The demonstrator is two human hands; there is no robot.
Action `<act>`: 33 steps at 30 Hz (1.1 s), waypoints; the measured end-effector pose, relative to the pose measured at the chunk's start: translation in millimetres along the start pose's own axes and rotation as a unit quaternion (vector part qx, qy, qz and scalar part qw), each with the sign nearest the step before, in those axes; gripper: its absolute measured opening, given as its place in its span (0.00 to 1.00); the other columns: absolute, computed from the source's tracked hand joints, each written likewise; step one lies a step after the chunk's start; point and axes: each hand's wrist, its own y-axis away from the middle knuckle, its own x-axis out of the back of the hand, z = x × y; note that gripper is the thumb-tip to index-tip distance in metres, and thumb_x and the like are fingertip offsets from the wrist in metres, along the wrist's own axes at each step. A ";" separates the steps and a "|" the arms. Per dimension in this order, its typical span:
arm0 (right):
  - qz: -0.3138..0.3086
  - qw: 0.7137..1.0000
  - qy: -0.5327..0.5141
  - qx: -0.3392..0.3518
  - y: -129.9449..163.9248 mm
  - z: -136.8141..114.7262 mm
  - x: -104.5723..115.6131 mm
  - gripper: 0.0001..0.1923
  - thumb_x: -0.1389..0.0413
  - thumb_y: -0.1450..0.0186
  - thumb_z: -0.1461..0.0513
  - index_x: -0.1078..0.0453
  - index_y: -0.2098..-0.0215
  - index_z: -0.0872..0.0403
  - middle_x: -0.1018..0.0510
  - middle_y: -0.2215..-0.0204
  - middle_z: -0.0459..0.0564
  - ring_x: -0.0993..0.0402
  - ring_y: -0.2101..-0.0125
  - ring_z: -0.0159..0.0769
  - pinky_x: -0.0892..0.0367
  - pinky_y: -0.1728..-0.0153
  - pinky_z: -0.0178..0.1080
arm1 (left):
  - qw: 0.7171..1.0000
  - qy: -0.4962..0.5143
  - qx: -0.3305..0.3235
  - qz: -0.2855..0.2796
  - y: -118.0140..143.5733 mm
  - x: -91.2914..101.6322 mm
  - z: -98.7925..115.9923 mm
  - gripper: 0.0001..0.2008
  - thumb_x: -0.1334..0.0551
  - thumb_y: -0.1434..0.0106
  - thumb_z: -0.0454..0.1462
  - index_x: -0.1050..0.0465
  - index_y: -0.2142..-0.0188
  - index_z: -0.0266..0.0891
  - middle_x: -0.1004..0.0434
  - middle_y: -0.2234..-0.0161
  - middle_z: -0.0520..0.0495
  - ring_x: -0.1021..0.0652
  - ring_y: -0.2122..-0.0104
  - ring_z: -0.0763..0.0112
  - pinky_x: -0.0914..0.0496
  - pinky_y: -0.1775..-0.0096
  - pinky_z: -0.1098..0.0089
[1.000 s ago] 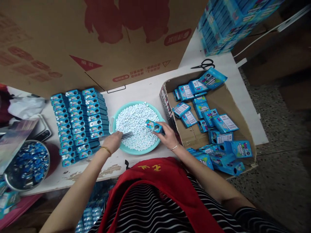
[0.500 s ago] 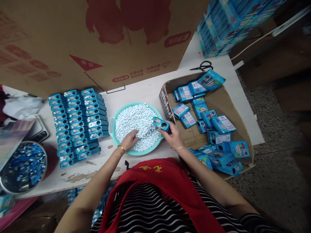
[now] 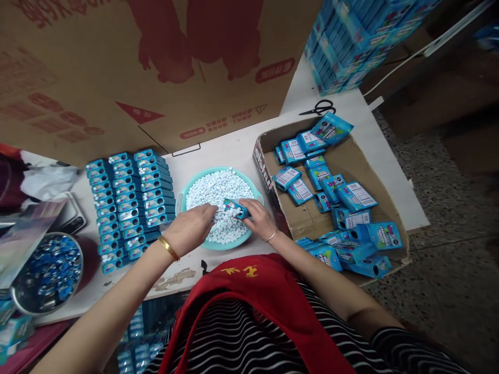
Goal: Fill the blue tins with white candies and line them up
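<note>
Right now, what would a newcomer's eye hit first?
Probably the turquoise basin full of white candies at centre, the right hand holding a blue candy box over it. Next, the huge red-printed cardboard carton behind, then three columns of blue boxes left of the basin.

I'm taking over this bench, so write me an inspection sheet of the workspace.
Surface: white table, worn brownish patches near the front edge.
Work items: teal basin of white pieces; blue box over it, white pieces at its opening; columns of blue boxes to the left; loose blue boxes in a cardboard tray to the right.
Clutter: scissors behind the tray; metal bowl of shiny blue pieces, far left.
Left hand: by the box opening; grip unclear.
Right hand: holds the blue box.
Cables: thin white cord, back right.
Surroundings: printed carton behind; speckled floor right.
</note>
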 end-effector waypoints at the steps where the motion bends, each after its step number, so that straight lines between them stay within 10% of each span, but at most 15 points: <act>1: -0.001 1.000 0.000 0.007 0.3 -0.7 -2.1 0.26 0.49 0.39 0.67 0.39 0.42 0.54 0.27 0.49 0.59 0.31 0.48 0.47 0.32 0.48 0.54 | 0.999 -0.040 0.012 -0.013 -1.4 5.9 9.1 0.11 0.49 0.35 0.32 0.34 0.54 0.37 0.27 0.61 0.41 0.25 0.63 0.61 0.30 0.64 0.64; 6: -0.021 1.000 -0.023 0.003 3.1 -1.5 -9.3 0.25 0.48 0.37 0.66 0.39 0.41 0.54 0.27 0.49 0.59 0.31 0.48 0.47 0.32 0.47 0.55 | 0.989 -0.140 0.016 -0.045 0.1 30.6 41.8 0.14 0.53 0.36 0.27 0.31 0.60 0.37 0.27 0.68 0.42 0.26 0.69 0.63 0.31 0.68 0.65; 11: -0.015 0.999 -0.043 -0.024 1.0 -3.5 -5.2 0.23 0.45 0.36 0.62 0.38 0.43 0.54 0.25 0.51 0.59 0.30 0.48 0.45 0.32 0.47 0.52 | 0.998 -0.051 -0.027 0.031 11.2 38.0 18.6 0.10 0.50 0.36 0.32 0.31 0.62 0.41 0.28 0.67 0.44 0.26 0.70 0.63 0.30 0.67 0.63; 16: -0.013 0.998 -0.054 -0.039 -5.5 -16.0 -0.1 0.23 0.41 0.37 0.57 0.36 0.46 0.55 0.24 0.54 0.58 0.28 0.50 0.43 0.29 0.50 0.46 | 0.987 0.064 -0.092 0.112 -11.0 3.3 -15.5 0.21 0.42 0.38 0.47 0.36 0.47 0.43 0.31 0.49 0.40 0.25 0.54 0.57 0.27 0.57 0.61; 21: -0.023 0.998 -0.053 0.000 -12.1 -15.6 18.3 0.23 0.43 0.36 0.53 0.35 0.47 0.54 0.24 0.55 0.57 0.27 0.52 0.43 0.28 0.51 0.45 | 0.985 0.108 -0.108 0.078 -36.1 -26.2 -13.7 0.10 0.47 0.34 0.42 0.34 0.56 0.41 0.28 0.60 0.45 0.24 0.64 0.66 0.28 0.63 0.66; 28: 0.069 0.990 0.108 -0.061 -6.9 90.9 104.6 0.23 0.45 0.36 0.59 0.36 0.43 0.52 0.30 0.46 0.61 0.40 0.41 0.54 0.46 0.40 0.60 | 0.984 0.119 0.004 0.131 25.3 -23.5 -17.7 0.09 0.44 0.34 0.40 0.35 0.56 0.41 0.31 0.62 0.46 0.27 0.65 0.68 0.31 0.64 0.69; 33: 0.001 0.984 0.137 -0.112 14.5 178.2 91.8 0.18 0.43 0.40 0.61 0.29 0.50 0.50 0.30 0.44 0.61 0.46 0.38 0.61 0.56 0.40 0.65 | 0.972 0.110 0.150 0.146 111.0 -41.0 -57.1 0.12 0.43 0.35 0.42 0.35 0.54 0.41 0.30 0.60 0.45 0.27 0.59 0.66 0.31 0.57 0.66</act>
